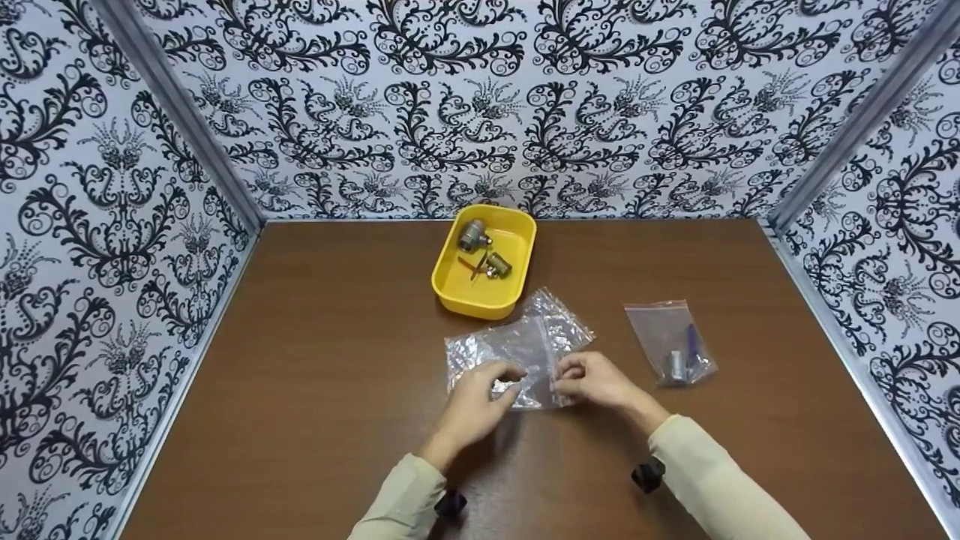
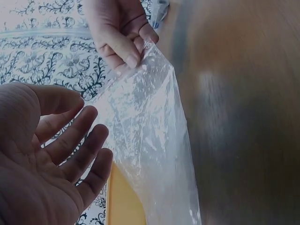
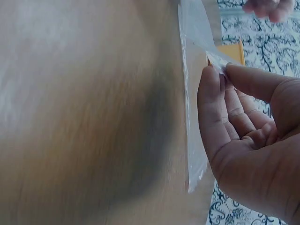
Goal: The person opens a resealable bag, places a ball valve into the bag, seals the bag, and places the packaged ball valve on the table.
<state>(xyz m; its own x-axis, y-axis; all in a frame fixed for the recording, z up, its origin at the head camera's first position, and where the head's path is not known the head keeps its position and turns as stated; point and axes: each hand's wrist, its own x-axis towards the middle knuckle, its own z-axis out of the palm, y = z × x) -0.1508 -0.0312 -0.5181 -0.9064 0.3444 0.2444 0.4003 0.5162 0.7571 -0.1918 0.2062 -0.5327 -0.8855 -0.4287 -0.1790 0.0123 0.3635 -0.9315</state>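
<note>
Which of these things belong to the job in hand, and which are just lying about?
In the job:
clear bag, pinched by the right hand
left hand, close by, gripping nothing

Untouched, seemingly lying about (some may belong too):
second bag, behind the first
yellow tray with metal fittings
filled bag with silver cylinder

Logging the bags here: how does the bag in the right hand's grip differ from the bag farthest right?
The held bag is pinched in the right hand's grip; the far-right bag lies untouched on the table. The held bag shows nothing inside; the far-right bag contains a metal cylinder and a purple item. The held bag looks larger than the far-right bag. Both are clear plastic.
</note>
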